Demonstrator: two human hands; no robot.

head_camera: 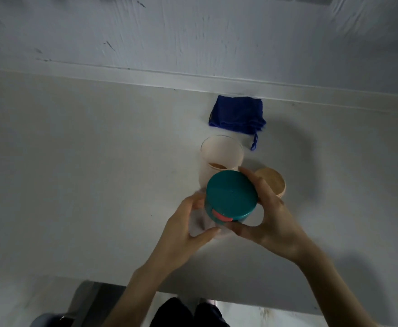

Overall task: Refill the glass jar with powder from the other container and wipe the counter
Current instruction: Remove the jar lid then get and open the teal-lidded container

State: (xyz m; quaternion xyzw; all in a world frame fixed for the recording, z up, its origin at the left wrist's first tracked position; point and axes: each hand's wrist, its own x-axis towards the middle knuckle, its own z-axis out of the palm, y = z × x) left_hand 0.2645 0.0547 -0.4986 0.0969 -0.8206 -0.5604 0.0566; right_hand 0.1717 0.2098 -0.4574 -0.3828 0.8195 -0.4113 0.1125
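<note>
While the pale counter [75, 161] runs bare across its left half, the left hand [188, 230] comes first, its fingers and thumb curled round the clear body of a container [207, 223] held above the counter's middle, nearer the front edge than the back. That container wears a teal screw lid [231, 197] with a pink patch on its rim; the body below is blurred, and no writing can be read on it. Just behind it stands the glass jar [221, 152], open-topped, frosted-looking, with only a thin layer of brown powder [218, 165] at its bottom. The right hand [271, 220] grips the teal lid from the right, fingers bent over its far rim and thumb at its near side. Beside that hand, partly hidden by it, lies a round wood-coloured lid [272, 181] on the counter. A folded dark blue cloth [236, 114], a loose thread trailing from it, sits against the counter's back edge by the wall [193, 31]. No labels or brands show anywhere.
</note>
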